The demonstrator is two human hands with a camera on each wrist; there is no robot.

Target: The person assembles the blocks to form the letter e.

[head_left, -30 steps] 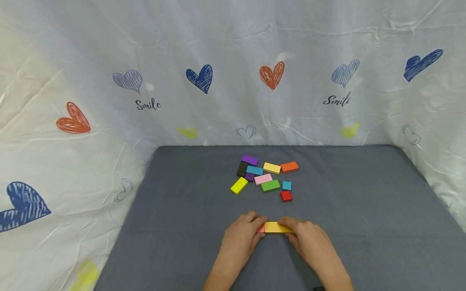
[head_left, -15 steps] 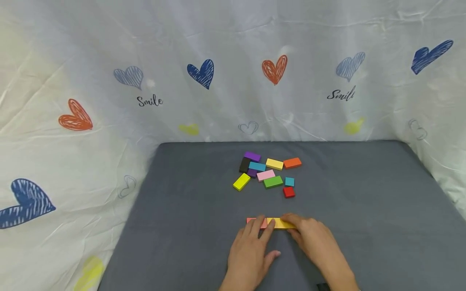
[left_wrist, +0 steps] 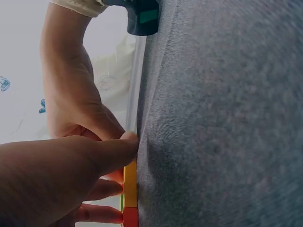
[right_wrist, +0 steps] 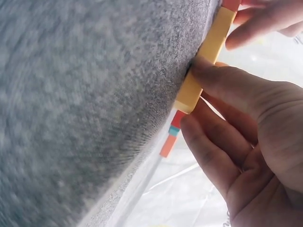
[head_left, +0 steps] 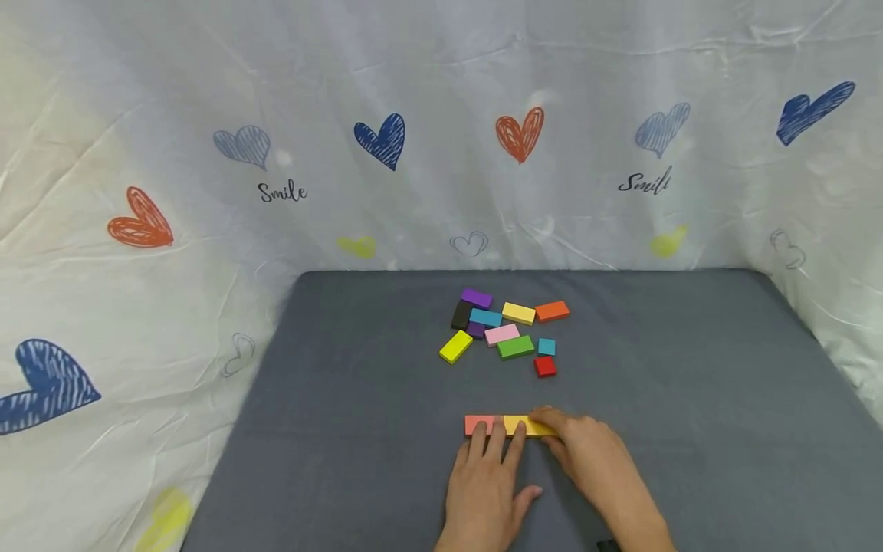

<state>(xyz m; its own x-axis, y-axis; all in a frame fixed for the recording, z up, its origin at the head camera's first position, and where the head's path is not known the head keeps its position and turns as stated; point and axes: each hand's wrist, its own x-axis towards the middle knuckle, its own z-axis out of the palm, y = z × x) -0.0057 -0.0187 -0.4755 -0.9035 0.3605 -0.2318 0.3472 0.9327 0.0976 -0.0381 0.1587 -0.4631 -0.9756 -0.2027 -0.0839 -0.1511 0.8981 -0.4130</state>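
Note:
In the head view a salmon-pink block (head_left: 472, 421) and an amber-yellow block (head_left: 513, 422) lie end to end in a row on the grey cloth. My left hand (head_left: 484, 489) lies with straight, spread fingers whose tips touch the near side and tops of both blocks; its thumb sticks out to the right. With thumb and fingers, my right hand (head_left: 595, 458) pinches the right end of the amber-yellow block, covering that end in the head view. The right wrist view shows the thumb against the near side of this same block (right_wrist: 215, 40).
Beyond the hands is a loose group of blocks, including a red block (head_left: 545, 366), a small blue block (head_left: 546, 347), a green block (head_left: 515, 347) and a bright yellow block (head_left: 456, 346). A white curtain (head_left: 428, 207) with printed hearts hangs behind the grey table (head_left: 331, 429).
My left hand has let go of the salmon-pink block's left end and now lays straight fingertips along the row. The right hand keeps its pinch. The view has shifted slightly.

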